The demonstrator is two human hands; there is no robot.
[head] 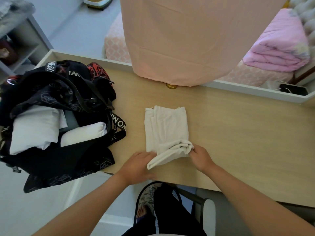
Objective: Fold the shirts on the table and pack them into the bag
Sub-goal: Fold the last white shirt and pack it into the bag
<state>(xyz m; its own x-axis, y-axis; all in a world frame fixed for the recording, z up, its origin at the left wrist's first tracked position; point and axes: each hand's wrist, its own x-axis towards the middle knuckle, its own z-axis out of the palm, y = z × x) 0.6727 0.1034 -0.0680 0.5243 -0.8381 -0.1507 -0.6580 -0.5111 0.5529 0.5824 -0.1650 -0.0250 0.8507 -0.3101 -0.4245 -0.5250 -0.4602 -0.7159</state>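
Packing looks well along: folded white pieces (pixel 34 128) lie in the open black bag (pixel 68 160) at the bench's left end, and I see only one shirt (pixel 165 126) out on the bench (pixel 238 133). It lies at mid-bench, just right of the bag and apart from it, already narrowed to a strip. What remains, as I judge it, is to double that strip over on itself and lift it across into the bag. Whether more shirts wait out of view I cannot say.

The strip's long axis runs straight away from me, toward the far edge. The far end, with what looks like the neck opening, lies flat. The near end, the hem, points at me and is raised off the wood. My left grip (pixel 138 166) holds the hem's left corner, fingers tucked under the cloth and hidden. My right grip (pixel 201 157) pinches the bunched right corner between thumb and fingers. Both are closed on cloth, and the edge between them slants down toward the left.
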